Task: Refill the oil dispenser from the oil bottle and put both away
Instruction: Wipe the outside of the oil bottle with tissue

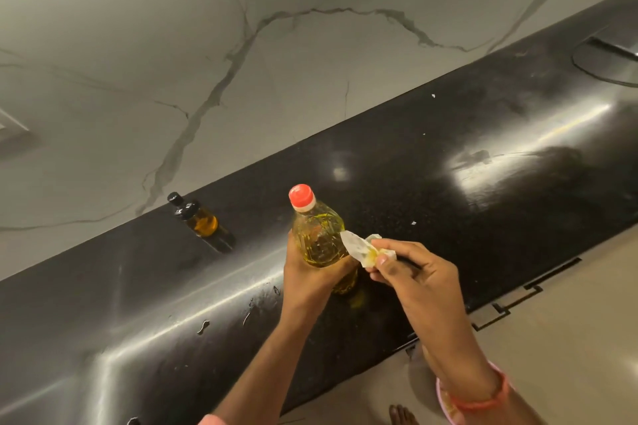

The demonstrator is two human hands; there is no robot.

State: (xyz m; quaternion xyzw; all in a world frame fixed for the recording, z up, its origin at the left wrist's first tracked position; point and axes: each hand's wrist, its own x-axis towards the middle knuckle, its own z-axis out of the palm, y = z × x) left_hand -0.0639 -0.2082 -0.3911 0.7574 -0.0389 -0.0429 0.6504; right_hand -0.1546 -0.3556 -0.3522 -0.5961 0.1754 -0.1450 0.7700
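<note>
A clear oil bottle (319,235) of yellow oil with a red cap stands on the black countertop (448,183). My left hand (310,279) is wrapped around its lower body. My right hand (411,272) pinches a crumpled white tissue (360,247) stained with oil, and the tissue touches the bottle's right side. The small glass oil dispenser (198,219), with a black top and amber oil inside, stands to the left near the wall, apart from both hands.
A marbled grey wall (241,62) rises behind the counter. A round inset with a dark bar (607,59) sits at the counter's far right. Small white scraps (413,222) and wet smears (203,326) lie on the counter. Beige floor (569,338) is at the lower right.
</note>
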